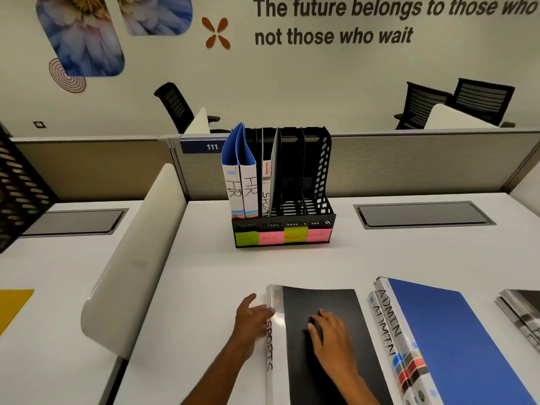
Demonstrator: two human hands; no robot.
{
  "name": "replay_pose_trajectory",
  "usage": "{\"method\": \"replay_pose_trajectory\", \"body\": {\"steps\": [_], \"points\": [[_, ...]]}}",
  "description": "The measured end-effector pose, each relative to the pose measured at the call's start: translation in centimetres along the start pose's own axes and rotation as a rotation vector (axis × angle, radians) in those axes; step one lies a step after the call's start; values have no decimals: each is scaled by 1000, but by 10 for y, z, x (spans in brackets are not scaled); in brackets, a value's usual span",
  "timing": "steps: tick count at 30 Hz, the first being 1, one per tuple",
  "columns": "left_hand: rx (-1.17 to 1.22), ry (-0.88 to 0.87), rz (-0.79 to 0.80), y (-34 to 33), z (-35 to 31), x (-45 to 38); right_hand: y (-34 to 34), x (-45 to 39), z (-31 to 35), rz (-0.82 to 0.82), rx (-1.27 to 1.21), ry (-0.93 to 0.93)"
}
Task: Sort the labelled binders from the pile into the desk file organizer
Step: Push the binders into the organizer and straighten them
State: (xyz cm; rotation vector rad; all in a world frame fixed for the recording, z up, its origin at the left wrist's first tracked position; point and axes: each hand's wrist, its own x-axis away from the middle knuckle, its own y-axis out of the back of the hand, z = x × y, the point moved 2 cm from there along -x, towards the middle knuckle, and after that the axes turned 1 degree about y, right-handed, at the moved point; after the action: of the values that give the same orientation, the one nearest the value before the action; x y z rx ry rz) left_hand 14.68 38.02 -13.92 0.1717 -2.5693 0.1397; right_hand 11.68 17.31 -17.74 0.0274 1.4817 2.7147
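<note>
place: open-plan office | cues: white desk point(204, 267) with grey cubicle partition point(409, 165) at 12 o'clock, number plate "111" point(212, 147) | black mesh chairs point(455, 103) at 1 o'clock beyond the partition | motivational wall lettering point(380, 21) up top | desk cable hatch point(423, 214) at 2 o'clock
</note>
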Motion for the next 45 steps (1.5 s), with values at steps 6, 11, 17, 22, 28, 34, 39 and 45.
{"method": "replay_pose_trajectory", "body": {"steps": [6,11,17,22,28,34,39,45], "points": [[-74,-11,164,-2,3,10,6,3,5,-17,-70,-13],[-234,-43,146,-10,-10,14,17,1,18,-37,-157,25],[-261,-161,80,-25,-56,15,48,-9,50,-63,-247,81],[-220,-238,8,-35,-99,14,77,-13,81,-2,-227,70],[-103,-376,31,-46,-152,30,111,-20,126,-24,-183,114],[-44,-553,89,-59,-190,49,146,-34,155,-180,-176,140],[-16,-680,123,-75,-205,63,167,-35,171,-312,-243,143],[99,-625,378,-86,-216,64,195,-40,168,-465,-262,97]]}}
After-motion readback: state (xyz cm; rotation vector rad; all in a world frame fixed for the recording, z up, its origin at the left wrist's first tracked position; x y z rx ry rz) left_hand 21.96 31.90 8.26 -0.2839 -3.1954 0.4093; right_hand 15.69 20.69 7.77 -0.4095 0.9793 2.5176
